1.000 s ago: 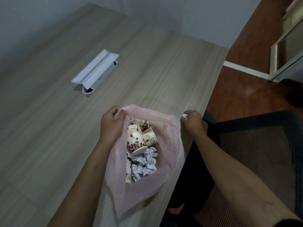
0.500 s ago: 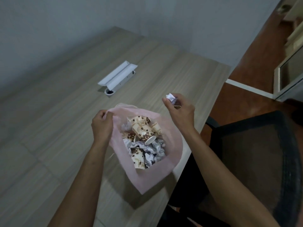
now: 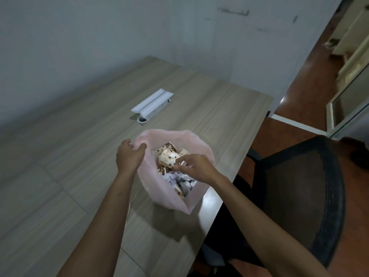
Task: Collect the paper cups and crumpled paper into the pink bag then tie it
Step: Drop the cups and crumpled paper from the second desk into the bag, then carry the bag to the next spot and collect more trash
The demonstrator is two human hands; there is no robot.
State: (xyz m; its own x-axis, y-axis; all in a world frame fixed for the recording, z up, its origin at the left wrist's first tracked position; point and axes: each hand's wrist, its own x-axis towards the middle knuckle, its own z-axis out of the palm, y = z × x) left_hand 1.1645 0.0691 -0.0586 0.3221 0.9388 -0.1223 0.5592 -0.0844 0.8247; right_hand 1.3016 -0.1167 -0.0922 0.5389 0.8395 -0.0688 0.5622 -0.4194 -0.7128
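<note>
Pink bag [image 3: 191, 198] sits at the table [image 3: 79, 156] edge, cups [image 3: 167, 156] inside. Our left hand [image 3: 129, 156] pinches its rim; our right hand [image 3: 194, 166], fingers loosely spread, should release low inside.

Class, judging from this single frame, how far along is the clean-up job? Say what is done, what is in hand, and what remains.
Done: paper cups and crumpled paper already lie inside the pink bag, and no litter shows on the table.
In hand: the left hand pinches the bag's rim open while the right hand reaches over the opening.
Left: closing and tying the bag, whose mouth is untied.
</note>
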